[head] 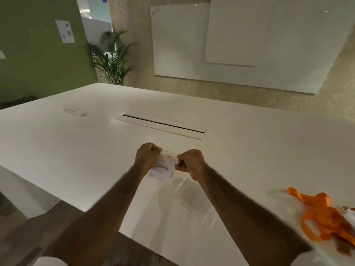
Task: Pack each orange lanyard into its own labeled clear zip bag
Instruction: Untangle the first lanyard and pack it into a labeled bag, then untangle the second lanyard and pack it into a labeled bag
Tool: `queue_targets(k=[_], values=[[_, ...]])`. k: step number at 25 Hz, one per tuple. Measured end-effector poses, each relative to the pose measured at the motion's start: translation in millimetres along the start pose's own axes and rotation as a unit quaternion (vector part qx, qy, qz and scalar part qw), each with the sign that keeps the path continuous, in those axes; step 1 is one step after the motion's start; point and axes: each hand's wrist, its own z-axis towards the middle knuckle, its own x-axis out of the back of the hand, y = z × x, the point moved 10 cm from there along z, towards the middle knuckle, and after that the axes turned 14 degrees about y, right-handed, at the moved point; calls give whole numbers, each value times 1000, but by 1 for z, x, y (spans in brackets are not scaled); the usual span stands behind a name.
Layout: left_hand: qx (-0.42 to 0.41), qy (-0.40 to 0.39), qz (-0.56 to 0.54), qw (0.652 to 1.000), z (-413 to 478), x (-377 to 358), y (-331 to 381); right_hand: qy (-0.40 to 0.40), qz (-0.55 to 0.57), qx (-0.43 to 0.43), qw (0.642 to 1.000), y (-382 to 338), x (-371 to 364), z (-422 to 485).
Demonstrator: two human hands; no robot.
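- one head view, from above the near edge of the desk [57,143], looking forward and down.
- it faces the far edge and the whiteboards [230,45] on the wall.
- close: left hand [147,157] and right hand [192,164], pinching a zip bag [163,169], sit just below centre.

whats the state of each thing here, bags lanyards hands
sigma bag: held above the table, orange showing inside, seal unclear
left hand: pinches the sigma bag's top left corner
right hand: pinches its right edge
lanyards: loose heap on the table, unbagged
clear bag: flat on the table under the hands, looks empty
far bag: flat on the table, untouched, contents unclear
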Motion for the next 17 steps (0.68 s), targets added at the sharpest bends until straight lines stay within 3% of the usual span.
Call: queue_targets(k=[9,17], values=[[43,-11,30,999,32,-19,-68,34,-157,47,986,21,-41,21],[47,-22,34,998,35,-32,-80,17,-189,42,981,29,-35,27]])
